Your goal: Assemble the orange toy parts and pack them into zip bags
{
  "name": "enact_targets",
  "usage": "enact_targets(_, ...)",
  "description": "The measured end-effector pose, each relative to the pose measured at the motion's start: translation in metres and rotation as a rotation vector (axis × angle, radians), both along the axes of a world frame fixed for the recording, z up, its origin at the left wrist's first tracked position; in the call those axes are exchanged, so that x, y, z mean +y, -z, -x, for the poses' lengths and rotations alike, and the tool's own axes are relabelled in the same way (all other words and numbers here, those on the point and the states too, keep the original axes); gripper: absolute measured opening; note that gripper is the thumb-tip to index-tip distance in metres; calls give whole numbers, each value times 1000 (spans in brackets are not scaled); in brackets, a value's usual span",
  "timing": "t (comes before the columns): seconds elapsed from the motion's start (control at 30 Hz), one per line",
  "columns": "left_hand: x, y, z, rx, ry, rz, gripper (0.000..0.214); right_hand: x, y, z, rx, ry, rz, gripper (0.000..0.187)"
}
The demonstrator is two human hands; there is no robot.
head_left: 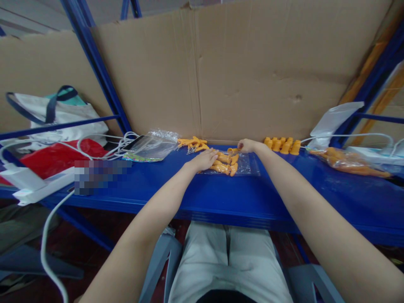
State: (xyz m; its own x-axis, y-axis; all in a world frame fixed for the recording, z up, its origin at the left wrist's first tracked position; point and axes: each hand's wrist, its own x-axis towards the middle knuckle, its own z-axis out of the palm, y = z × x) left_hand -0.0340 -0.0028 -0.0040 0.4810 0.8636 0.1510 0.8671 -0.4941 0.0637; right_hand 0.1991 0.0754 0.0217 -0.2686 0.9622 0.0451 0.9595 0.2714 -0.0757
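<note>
My left hand (206,159) lies with its fingers stretched out over a clear plastic bag with orange plastic pieces (221,168) on or in it; I cannot tell which. Just right of it, my right hand (247,145) is closed in a pinch at the end of an orange cup-shaped piece (232,150). Under that hand the loose, clear part of the bag (249,165) spreads over the blue tabletop (227,195). Behind my left hand sits a heap of small orange pieces with metal chains (192,144). Several orange cup-shaped pieces (282,145) stand in rows to the right.
A filled clear bag of orange parts (350,162) lies at the right. On the left are an empty-looking clear bag (153,147), white cables, a power strip (47,185), a red bag (63,158) and a tote bag (59,113). A cardboard wall (252,75) closes the back.
</note>
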Motion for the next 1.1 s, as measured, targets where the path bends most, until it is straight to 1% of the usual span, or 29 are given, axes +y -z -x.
enact_targets(0.13, 1, 1, 0, 8, -12, 10, 57, 0, -1, -14, -80, 71, 31, 37)
enact_targets(0.3, 2, 1, 0, 11, -2, 2, 58, -5, 0, -31, -100, 166, -44, 33)
enact_targets(0.47, -1, -2, -2, 14, -37, 32, 58, -15, -4, -45, -57, 171, -124, 32)
enact_targets(0.63, -1, -3, -1, 6, -14, 38, 59, -31, -18, -60, 23, 203, -255, 33)
enact_targets(0.73, 4, 0, 2, -3, 14, 33, 59, -44, -25, -66, 83, 188, -313, 32)
enact_targets(0.83, 8, 2, 3, -3, 6, 22, 59, -61, -25, -70, 151, 146, -356, 30)
enact_targets(0.87, 8, 3, 3, -4, 2, 22, 59, -66, -25, -71, 165, 128, -355, 30)
enact_targets(0.93, 8, 4, 3, -9, -3, 25, 59, -75, -24, -76, 169, 78, -293, 28)
enact_targets(1.03, 8, 4, 2, -11, -3, 24, 59, -83, -27, -82, 149, -27, -127, 24)
enact_targets(1.1, 8, 5, 1, -7, -3, 21, 58, -85, -29, -85, 131, -69, -36, 23)
